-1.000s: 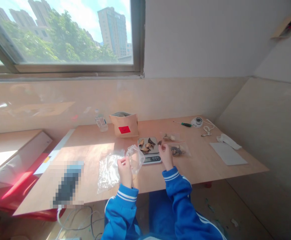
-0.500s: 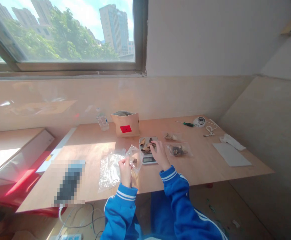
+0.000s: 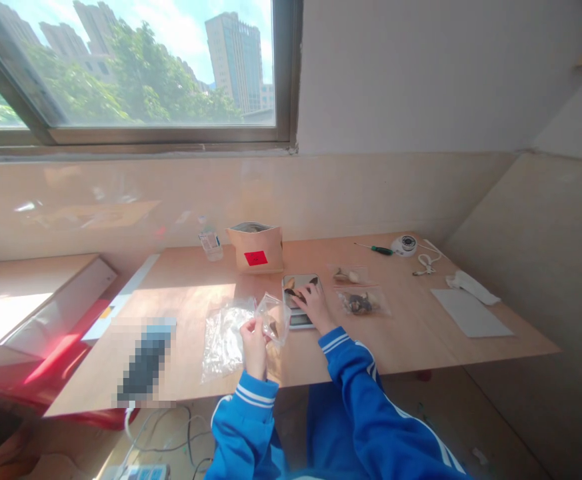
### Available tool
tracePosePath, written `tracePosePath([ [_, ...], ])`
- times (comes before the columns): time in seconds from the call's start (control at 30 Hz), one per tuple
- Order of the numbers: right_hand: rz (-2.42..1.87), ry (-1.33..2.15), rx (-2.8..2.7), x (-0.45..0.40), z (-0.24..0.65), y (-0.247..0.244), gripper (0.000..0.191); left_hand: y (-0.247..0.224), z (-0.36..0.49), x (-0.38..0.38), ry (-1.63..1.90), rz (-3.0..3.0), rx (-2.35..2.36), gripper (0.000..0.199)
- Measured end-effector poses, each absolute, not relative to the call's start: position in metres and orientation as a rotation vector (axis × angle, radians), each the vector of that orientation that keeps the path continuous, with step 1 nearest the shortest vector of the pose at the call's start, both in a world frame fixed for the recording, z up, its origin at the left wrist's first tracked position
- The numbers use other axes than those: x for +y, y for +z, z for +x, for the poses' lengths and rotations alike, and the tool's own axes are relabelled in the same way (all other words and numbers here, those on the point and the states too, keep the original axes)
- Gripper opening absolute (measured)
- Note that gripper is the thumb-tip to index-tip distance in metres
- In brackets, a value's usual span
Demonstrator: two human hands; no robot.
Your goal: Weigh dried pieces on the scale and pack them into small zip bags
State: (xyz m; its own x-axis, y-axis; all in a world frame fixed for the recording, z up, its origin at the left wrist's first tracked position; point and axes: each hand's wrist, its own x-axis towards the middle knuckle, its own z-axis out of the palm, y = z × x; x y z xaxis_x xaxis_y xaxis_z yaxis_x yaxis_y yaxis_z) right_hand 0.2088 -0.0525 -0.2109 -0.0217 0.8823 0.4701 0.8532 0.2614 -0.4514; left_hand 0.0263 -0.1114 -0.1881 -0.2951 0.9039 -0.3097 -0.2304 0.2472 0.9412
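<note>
- Tabletop (image 3: 405, 333): extends under and beyond both hands; carries every item below.
- Brown pouch (image 3: 255, 243): upright, mouth gaping, red label on front; standing straight beyond the left hand (image 3: 255, 345).
- Loose clear bags (image 3: 223, 340): lying flat, just beside the left hand on its left.
- Scale (image 3: 299, 321): directly under the fingers of the right hand (image 3: 317, 308), ahead and to the right of the left hand; display unreadable.
- Filled bags, a nearer one (image 3: 362, 305) and a farther one (image 3: 349, 275): flat, to the right of the right hand, apart from it.
- Held bag (image 3: 279, 320): pinched at its edge between thumb and fingers of the left hand. A brown piece shows through the film; inside or behind, cannot tell. Judged light, limp and slippery; best taken by the rim, film layers kept apart.
- Dried pieces (image 3: 289, 285): on the scale, at the fingertips of the right hand, which is bent over them, fingers slightly parted; whether it grips one, cannot tell. Judged light, stiff and brittle; best lifted singly by an edge, with light pressure.
</note>
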Motion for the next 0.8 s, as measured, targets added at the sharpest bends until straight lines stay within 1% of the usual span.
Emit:
tracePosePath([
  [0.1, -1.501, 0.171, -1.755, -0.051, 0.211, -0.205, 0.029, -0.183, 0.026, -0.113, 1.378, 0.591, 1.376, 0.024],
  [0.23, -1.465, 0.319, -1.586, -0.050, 0.212, -0.193, 0.031, -0.180, 0.025, -0.113, 1.404, 0.568, 1.370, 0.026],
  [0.43, -1.400, 0.471, -1.316, -0.066, 0.192, -0.159, 0.041, -0.178, 0.026, -0.113, 1.414, 0.560, 1.358, 0.021],
  [0.5, -1.345, 0.589, -1.314, -0.076, 0.178, -0.147, 0.040, -0.176, 0.027, -0.113, 1.417, 0.564, 1.339, 0.020],
  [0.57, -1.294, 0.658, -1.445, -0.083, 0.166, -0.139, 0.037, -0.175, 0.027, -0.113, 1.428, 0.565, 1.320, 0.022],
  [0.67, -1.309, 0.520, -1.617, -0.085, 0.164, -0.140, 0.033, -0.175, 0.025, -0.114, 1.453, 0.562, 1.315, 0.027],
  [0.8, -1.570, 0.210, -1.693, -0.077, 0.183, -0.160, 0.033, -0.177, 0.017, -0.114, 1.458, 0.583, 1.327, 0.028],
])
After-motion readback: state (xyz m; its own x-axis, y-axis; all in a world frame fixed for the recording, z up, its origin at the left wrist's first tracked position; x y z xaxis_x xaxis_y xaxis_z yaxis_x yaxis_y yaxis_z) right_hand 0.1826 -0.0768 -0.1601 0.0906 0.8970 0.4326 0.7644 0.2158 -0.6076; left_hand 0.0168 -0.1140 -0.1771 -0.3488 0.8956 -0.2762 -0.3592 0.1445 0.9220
